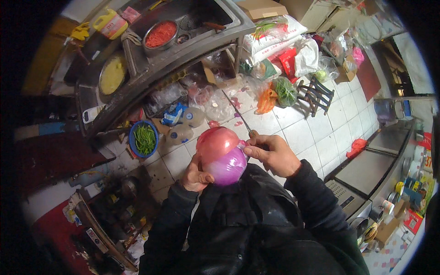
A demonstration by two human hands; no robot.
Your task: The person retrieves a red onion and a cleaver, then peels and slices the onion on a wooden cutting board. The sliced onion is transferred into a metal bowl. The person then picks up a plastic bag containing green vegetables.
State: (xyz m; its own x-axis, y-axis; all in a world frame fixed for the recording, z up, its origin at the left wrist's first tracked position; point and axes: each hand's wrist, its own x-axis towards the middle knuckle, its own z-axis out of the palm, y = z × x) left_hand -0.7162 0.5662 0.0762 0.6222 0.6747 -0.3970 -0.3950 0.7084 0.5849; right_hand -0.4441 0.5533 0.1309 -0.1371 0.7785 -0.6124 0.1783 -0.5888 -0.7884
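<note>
A large purple-red onion [225, 168], with pale and purple layers, rests in my left hand [196, 177], whose fingers curl around its left side and underside. A loose reddish outer layer [218, 142] covers its upper part. My right hand [273, 153] holds a knife [242, 120] by its handle, the thin blade pointing up and left over the floor. Thumb and fingers of that hand also touch a piece of peel [243, 146] at the onion's right side. Some fingers are hidden behind the onion.
A metal sink counter [192, 44] runs across the upper left, with a bowl of shredded red food [175, 25]. Below stand a blue basin of green peppers [129, 137] and plastic jugs [180, 134]. Peel scraps [213, 124], bagged greens [285, 92] and a folding stool [318, 96] are on the tiles.
</note>
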